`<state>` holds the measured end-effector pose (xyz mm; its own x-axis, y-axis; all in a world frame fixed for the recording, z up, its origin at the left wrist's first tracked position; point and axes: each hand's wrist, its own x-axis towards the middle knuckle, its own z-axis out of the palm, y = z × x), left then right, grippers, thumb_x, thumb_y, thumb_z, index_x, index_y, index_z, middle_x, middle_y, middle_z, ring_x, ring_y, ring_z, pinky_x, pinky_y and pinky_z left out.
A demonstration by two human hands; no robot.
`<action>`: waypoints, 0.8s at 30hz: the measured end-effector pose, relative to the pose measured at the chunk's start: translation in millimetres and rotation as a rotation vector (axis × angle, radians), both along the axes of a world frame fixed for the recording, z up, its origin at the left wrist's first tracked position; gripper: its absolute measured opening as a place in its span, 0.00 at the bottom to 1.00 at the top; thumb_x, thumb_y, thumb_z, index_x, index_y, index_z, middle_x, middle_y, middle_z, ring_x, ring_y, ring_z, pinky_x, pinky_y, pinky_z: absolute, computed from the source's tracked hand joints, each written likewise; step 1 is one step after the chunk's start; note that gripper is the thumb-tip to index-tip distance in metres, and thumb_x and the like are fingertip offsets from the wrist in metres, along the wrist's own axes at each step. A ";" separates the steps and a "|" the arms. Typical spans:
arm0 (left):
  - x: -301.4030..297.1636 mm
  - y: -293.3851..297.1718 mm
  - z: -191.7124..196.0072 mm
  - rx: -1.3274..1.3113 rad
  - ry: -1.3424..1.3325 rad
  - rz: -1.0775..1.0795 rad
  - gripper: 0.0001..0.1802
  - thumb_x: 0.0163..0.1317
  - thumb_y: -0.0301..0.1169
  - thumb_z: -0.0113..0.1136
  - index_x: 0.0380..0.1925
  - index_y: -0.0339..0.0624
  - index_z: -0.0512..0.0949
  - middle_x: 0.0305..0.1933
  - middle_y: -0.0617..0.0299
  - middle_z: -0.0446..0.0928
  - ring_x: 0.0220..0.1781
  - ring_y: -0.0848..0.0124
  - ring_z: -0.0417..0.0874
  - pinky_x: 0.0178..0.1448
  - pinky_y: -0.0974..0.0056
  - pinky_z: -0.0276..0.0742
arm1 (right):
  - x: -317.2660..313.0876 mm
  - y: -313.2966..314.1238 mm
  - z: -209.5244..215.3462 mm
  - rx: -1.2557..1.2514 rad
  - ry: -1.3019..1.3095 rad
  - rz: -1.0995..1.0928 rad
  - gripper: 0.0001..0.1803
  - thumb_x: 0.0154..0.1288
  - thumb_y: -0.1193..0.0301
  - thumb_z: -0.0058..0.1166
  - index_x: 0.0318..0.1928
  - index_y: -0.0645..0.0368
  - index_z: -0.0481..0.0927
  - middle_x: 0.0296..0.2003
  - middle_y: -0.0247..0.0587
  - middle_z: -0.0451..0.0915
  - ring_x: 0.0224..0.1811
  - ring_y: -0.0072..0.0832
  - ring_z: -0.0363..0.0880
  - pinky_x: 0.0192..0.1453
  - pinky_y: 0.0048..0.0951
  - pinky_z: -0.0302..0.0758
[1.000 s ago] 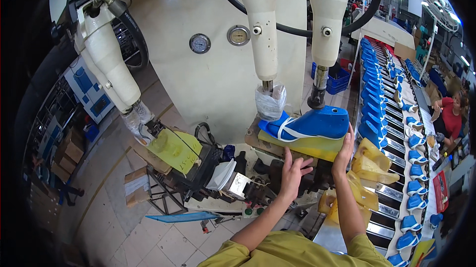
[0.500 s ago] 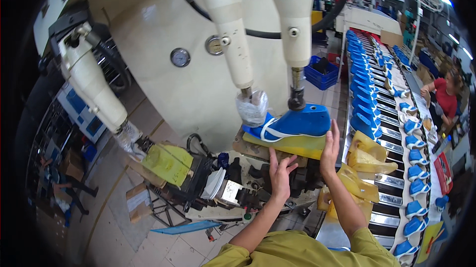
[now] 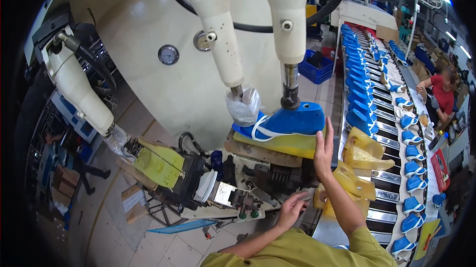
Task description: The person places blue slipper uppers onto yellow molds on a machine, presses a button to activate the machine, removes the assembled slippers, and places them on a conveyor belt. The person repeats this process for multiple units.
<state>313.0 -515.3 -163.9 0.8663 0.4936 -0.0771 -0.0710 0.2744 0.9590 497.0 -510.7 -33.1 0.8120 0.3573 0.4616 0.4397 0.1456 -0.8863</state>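
A blue shoe last (image 3: 300,121) with white straps across its front sits on a yellow pad (image 3: 277,144) in a press. One white press cylinder (image 3: 283,29) bears on its top with a metal foot. A second foot, wrapped in clear plastic (image 3: 243,107), sits over the toe end. My right hand (image 3: 325,153) is upright at the heel end, fingers stretched out, by the pad's edge. My left hand (image 3: 292,210) is low, near the press's front, fingers partly bent and apart, nothing seen in them. Translucent yellow moulded pads (image 3: 364,153) lie right of my right hand.
A roller conveyor (image 3: 386,178) on the right carries rows of blue lasts and white-strapped shoes. Left stands another press arm over a yellow-green pad (image 3: 158,165). A blue crate (image 3: 317,71) is on the floor behind. Across the conveyor sits a person in red (image 3: 441,91).
My left hand has dropped from the pad's front edge, down and to the right. My right hand stays at the heel end. The whole view has shifted slightly.
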 end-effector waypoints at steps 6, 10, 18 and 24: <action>12.2 36.1 137.7 0.371 -0.436 0.337 0.13 0.70 0.19 0.46 0.48 0.31 0.79 0.52 0.51 0.77 0.48 0.67 0.81 0.53 0.64 0.79 | 16.6 -22.2 10.7 -0.077 -0.296 -0.166 0.29 0.74 0.68 0.46 0.71 0.65 0.60 0.68 0.56 0.63 0.73 0.45 0.60 0.76 0.40 0.55; 29.9 94.0 249.0 0.377 -0.764 0.661 0.17 0.73 0.29 0.42 0.51 0.27 0.73 0.53 0.42 0.77 0.54 0.57 0.81 0.62 0.55 0.77 | 30.8 -40.5 181.4 0.317 -0.988 -0.501 0.22 0.69 0.79 0.48 0.63 0.70 0.68 0.57 0.56 0.75 0.58 0.46 0.74 0.66 0.41 0.67; 132.6 189.3 327.8 0.339 -0.702 0.462 0.29 0.76 0.48 0.40 0.62 0.33 0.66 0.63 0.46 0.70 0.66 0.58 0.73 0.73 0.57 0.64 | -29.9 72.5 448.0 0.247 -1.512 -0.971 0.17 0.67 0.58 0.53 0.40 0.62 0.80 0.29 0.50 0.82 0.32 0.38 0.83 0.38 0.35 0.79; 146.5 213.7 339.5 0.392 -0.678 0.322 0.30 0.77 0.51 0.36 0.61 0.34 0.66 0.57 0.50 0.73 0.60 0.62 0.75 0.68 0.57 0.67 | 6.4 49.5 481.4 -0.139 -2.135 -0.811 0.12 0.64 0.63 0.52 0.30 0.59 0.75 0.25 0.43 0.80 0.25 0.39 0.84 0.26 0.40 0.79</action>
<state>459.5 -301.5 175.6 0.4755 0.6069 0.6368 -0.6830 -0.2016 0.7021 503.5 -461.3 448.3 -0.7080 0.4141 0.5720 0.3575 -0.4884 0.7960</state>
